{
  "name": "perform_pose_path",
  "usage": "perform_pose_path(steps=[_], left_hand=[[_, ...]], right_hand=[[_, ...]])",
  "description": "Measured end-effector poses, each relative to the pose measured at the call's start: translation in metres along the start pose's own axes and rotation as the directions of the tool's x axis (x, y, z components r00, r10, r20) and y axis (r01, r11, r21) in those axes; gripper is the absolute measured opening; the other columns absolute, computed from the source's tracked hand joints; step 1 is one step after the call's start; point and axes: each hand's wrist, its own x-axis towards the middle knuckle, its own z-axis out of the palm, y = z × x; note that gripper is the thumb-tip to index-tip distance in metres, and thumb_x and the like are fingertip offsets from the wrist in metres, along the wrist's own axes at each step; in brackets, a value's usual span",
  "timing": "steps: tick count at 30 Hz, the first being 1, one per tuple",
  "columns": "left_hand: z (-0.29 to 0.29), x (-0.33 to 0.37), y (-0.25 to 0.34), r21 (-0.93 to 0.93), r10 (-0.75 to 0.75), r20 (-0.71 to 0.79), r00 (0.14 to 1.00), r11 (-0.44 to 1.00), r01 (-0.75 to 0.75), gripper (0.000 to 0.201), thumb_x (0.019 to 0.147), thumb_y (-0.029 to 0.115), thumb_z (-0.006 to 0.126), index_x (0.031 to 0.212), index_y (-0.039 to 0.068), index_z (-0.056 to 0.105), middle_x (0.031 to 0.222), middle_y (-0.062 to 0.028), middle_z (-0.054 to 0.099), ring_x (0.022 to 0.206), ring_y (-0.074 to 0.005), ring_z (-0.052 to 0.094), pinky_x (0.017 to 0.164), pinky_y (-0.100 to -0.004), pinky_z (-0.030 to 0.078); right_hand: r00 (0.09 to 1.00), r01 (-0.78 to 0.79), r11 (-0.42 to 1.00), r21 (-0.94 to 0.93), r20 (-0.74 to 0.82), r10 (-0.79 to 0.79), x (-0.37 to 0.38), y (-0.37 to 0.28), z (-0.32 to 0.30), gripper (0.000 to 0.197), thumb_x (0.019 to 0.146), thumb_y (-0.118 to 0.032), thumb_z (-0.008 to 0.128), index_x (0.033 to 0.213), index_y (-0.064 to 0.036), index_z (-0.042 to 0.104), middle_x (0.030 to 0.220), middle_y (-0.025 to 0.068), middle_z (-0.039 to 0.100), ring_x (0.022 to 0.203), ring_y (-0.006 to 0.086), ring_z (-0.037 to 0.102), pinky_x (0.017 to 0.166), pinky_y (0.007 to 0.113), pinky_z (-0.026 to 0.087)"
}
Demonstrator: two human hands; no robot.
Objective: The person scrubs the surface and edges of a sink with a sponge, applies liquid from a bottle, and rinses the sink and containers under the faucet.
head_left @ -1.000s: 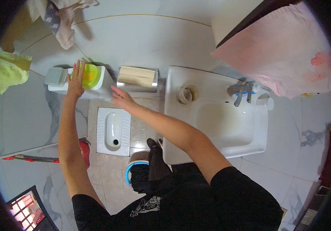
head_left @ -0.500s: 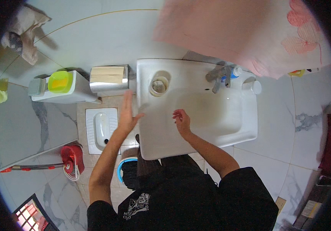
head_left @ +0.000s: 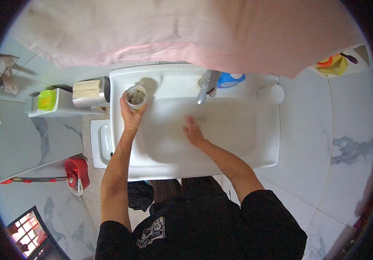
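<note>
My left hand (head_left: 130, 115) is wrapped round a round white tub (head_left: 136, 98) above the left end of a white sink (head_left: 169, 171). Greyish, lumpy stuff shows inside the tub, whose open top faces up. Over the basin, below the metal tap (head_left: 206, 89), my right hand (head_left: 193, 130) reaches with its fingers stretched out and nothing in them; the fingertips are somewhat blurred. Behind the tap lies a blue bottle (head_left: 230, 80), partly covered by the pink cloth. A white cylindrical container (head_left: 275, 94) is at the sink's far right corner.
A pink cloth (head_left: 204, 30) hangs across the far side. Left of the sink are a metal tissue holder (head_left: 92, 92), a white bin (head_left: 61, 102) with a green-yellow container (head_left: 47, 100) on it, and a squat toilet (head_left: 102, 141). A red mop bucket (head_left: 77, 173) stands at the lower left.
My left hand has taken hold of the tub at the sink's left end and raised it. The right hand has spread its fingers over the basin. The view has shifted, showing more pink cloth.
</note>
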Motion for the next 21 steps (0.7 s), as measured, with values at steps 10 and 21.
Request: perform_pose_path(steps=[10,21], left_hand=[[0.054,-0.092,0.038,0.424,0.074,0.433,0.898,0.862,-0.276,0.077,0.055,0.016,0.076,0.122,0.006,0.039,0.120,-0.0154,0.043,0.110,-0.0337,0.042,0.084,-0.0444,0.039],[0.058,-0.118,0.072,0.600,-0.138,0.527,0.838,0.759,-0.252,0.072,0.057,0.014,0.072,0.121,0.008,0.041,0.113,-0.0152,0.046,0.106,-0.0327,0.045,0.085,-0.0464,0.039]], right_hand=[[0.933,0.330,0.841,0.429,-0.016,-0.358,0.023,-0.103,-0.136,0.009,0.073,-0.001,0.052,0.081,0.0008,0.056,0.076,0.0210,0.056,0.072,0.0378,0.055,0.064,0.041,0.044],[0.955,0.180,0.873,0.453,0.132,-0.265,0.002,-0.057,-0.096,0.014,0.068,-0.010,0.064,0.069,0.0028,0.058,0.064,0.0190,0.059,0.059,0.0306,0.059,0.056,0.036,0.046]])
